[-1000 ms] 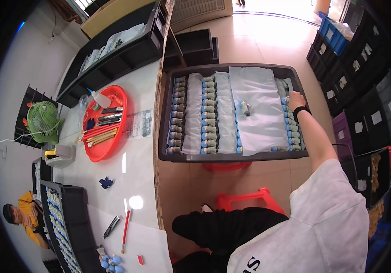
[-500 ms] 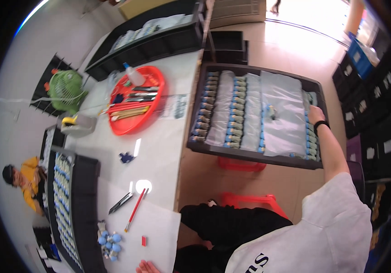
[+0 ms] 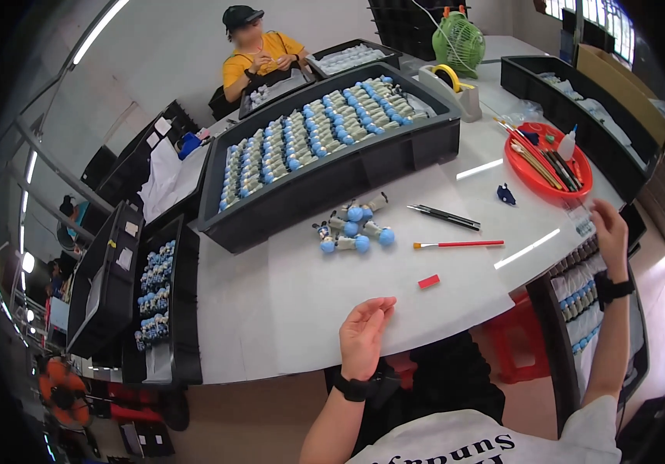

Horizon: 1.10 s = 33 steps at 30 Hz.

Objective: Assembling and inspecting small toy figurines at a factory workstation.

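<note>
So the left hand [image 3: 365, 334] was hovering empty over the near edge of the white counter [image 3: 324, 301], palm turned up-ish and fingers loosely curled, not gripping anything. The closest thing to it was a little red block [image 3: 428, 281] lying on the counter just up and to the right, not touching the hand. The right hand [image 3: 609, 230] was way off to the right, raised at the counter's edge over the black tray [image 3: 580, 298] of small blue-capped figures sitting lower beside the counter; its fingers looked curled near the tray's top end, but honestly I couldn't tell if it was pinching something or just resting there. Both wrists had dark bands on. Further up the counter there was a small pile of blue-headed figures [image 3: 352, 227], lying loose, and to the right of those a thin red-handled brush [image 3: 458, 244] and a dark pen-like tool [image 3: 443, 217], both lying flat and apart from each other. Behind the pile sat a big black crate [image 3: 332, 182] packed with rows of the same figures. A round red dish [image 3: 547, 160] full of brushes and tools was over on the right, with a green fan [image 3: 458, 41] at the far end, and another person in a yellow shirt [image 3: 259, 58] was sitting across the counter.
</note>
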{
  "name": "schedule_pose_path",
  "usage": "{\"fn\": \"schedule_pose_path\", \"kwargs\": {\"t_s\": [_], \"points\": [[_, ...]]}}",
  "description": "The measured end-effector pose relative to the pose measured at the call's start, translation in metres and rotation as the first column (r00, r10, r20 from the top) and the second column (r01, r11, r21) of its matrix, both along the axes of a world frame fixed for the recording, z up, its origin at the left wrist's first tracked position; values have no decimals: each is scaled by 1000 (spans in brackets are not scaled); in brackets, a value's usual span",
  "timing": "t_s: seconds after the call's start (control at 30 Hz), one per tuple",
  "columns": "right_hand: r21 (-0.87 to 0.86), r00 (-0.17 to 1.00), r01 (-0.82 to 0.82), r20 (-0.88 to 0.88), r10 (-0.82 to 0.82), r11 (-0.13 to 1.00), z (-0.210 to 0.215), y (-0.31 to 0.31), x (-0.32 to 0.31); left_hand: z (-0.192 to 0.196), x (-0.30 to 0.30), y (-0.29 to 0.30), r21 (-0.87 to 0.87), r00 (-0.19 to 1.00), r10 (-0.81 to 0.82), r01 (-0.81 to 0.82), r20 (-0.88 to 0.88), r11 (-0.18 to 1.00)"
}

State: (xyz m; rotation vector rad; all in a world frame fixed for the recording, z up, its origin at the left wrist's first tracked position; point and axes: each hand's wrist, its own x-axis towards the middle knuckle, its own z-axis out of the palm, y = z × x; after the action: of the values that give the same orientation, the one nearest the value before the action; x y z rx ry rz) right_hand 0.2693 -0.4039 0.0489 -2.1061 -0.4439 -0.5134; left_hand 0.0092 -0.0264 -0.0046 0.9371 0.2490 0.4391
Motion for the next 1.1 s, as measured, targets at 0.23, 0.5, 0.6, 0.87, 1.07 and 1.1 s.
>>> {"fn": "schedule_pose_path", "kwargs": {"t_s": [0.23, 0.5, 0.6, 0.87, 1.07, 1.1], "points": [[-248, 735, -678, -230, 638, 692, 44, 277, -12, -2, 1, 3, -8, 999, -40, 40, 12, 999], [-659, 839, -487, -170, 517, 573, -10, 375, -7, -5, 2, 2, -30, 997, -81, 81, 8, 996], [-639, 847, -442, -64, 528, 630, -3, 362, -6, -8, 2, 3, -44, 996, -83, 83, -4, 996], [235, 492, -682, -552, 673, 692, 30, 294, -102, 2, 0, 6, -173, 999, -27, 34, 39, 984], [551, 428, -509, -504, 750, 661, -8, 268, -158, 5, 3, 5, -228, 996, -23, 43, 91, 973], [557, 470, -488, -482, 740, 672, -16, 268, -163, 5, 3, 4, -229, 996, -18, 36, 82, 973]]}}
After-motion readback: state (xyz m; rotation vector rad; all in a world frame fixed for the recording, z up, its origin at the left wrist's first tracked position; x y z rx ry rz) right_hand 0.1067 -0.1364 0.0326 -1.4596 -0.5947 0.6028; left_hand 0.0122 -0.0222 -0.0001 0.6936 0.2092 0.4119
